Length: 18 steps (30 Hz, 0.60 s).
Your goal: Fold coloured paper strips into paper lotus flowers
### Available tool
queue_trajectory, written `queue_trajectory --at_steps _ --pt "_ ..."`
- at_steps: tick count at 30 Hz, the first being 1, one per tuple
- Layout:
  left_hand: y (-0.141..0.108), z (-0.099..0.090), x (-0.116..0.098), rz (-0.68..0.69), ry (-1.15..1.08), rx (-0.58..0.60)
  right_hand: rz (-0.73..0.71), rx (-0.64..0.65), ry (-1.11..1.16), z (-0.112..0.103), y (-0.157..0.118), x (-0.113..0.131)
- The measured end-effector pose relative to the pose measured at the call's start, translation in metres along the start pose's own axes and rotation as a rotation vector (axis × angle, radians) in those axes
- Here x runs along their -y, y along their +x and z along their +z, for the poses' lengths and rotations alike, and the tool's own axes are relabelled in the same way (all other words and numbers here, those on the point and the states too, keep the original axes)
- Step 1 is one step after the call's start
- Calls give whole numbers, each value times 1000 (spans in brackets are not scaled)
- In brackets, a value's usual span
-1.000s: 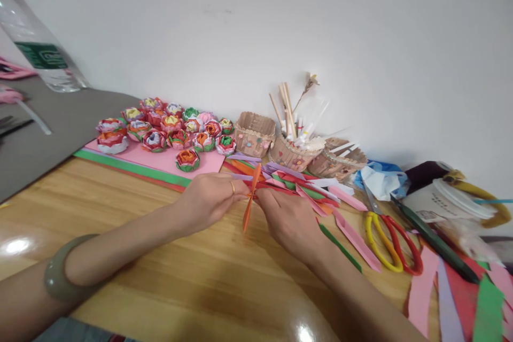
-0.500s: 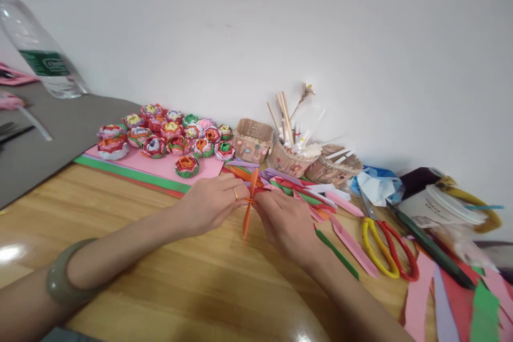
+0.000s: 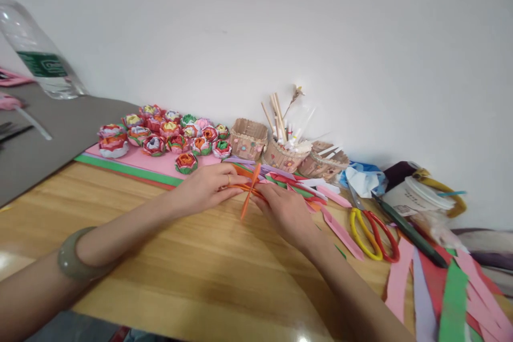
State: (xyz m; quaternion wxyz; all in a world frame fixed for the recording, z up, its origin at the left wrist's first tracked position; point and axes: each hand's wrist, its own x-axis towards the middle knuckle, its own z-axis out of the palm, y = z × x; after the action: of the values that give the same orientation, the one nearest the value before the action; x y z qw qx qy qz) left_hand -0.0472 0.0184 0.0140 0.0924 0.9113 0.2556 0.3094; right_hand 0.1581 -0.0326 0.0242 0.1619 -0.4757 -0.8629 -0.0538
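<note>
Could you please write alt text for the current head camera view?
Two bare hands, left and right, hold crossed orange paper strips above a wooden table. Behind them are folded paper flowers and three small baskets; scissors lie at right.

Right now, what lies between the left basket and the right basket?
The middle basket, with sticks standing in it, lies between the left basket and the right basket. The head view shows this.
</note>
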Motion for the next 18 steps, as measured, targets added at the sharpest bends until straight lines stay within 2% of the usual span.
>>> queue_trajectory --at_steps 5,12,15,18 --pt "-7 0 -3 21 -30 9 32 37 33 -2 -13 -1" --pt "-23 -7 -19 109 -69 -2 -110 -68 170 6 -30 4" --pt "-31 -4 -21 58 -103 40 -50 -20 270 8 -37 7" --pt "-37 1 -25 -25 -93 142 28 57 305 9 -45 14"
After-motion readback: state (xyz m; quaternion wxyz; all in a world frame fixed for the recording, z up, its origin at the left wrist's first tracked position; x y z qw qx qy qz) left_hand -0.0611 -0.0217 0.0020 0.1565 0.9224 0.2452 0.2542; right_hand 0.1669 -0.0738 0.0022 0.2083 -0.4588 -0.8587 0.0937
